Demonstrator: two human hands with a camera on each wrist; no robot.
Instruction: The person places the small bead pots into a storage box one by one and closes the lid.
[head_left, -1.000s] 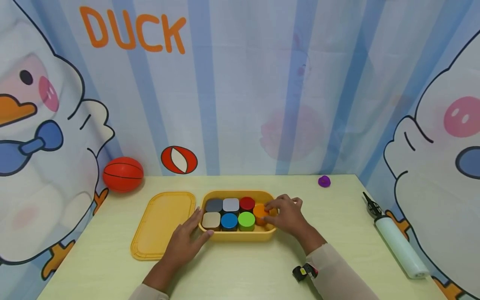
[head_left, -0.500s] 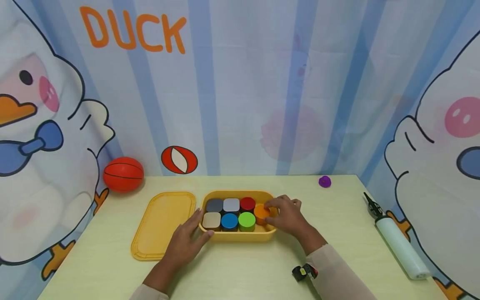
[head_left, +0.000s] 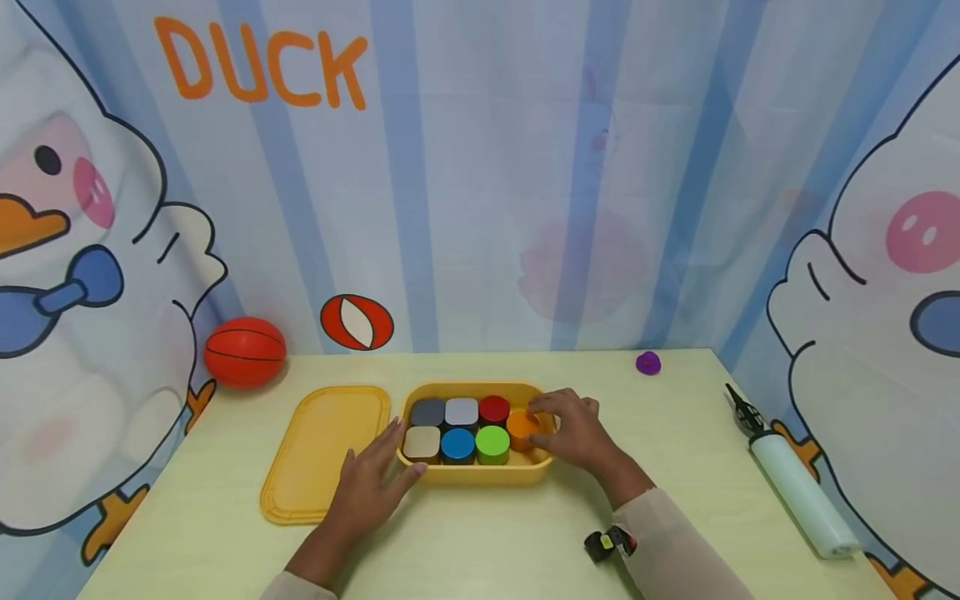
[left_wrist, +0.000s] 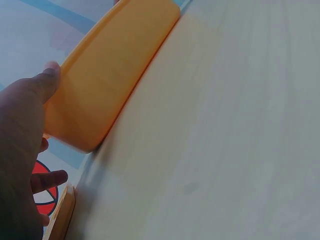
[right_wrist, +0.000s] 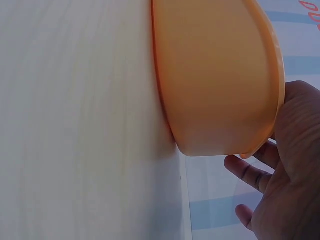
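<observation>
A yellow plastic box [head_left: 483,475] stands on the table with several small pieces inside. A round green one [head_left: 492,443], a round blue one [head_left: 457,445] and a round red one [head_left: 494,409] sit beside squarish grey, white and beige ones. At the box's right end my right hand [head_left: 576,429] reaches over the rim, pinching an orange cylinder [head_left: 521,430] between thumb and forefinger. My left hand [head_left: 369,490] rests at the near left corner, thumb on the front rim, fingers fairly straight along the left end. Both wrist views show only the box's outer wall; its contents are hidden there.
A flat yellow lid [head_left: 322,458] lies left of the box. Behind it stands a red ball [head_left: 245,352]. A small purple object [head_left: 648,362] is at the far edge. A pale green cylinder with a black nozzle [head_left: 802,496] lies on the right. A printed duck curtain [head_left: 480,167] hangs behind.
The hands, the box and the pieces stay nearly still. The whole view shifts very slightly; the right hand keeps its pinch on the orange cylinder.
</observation>
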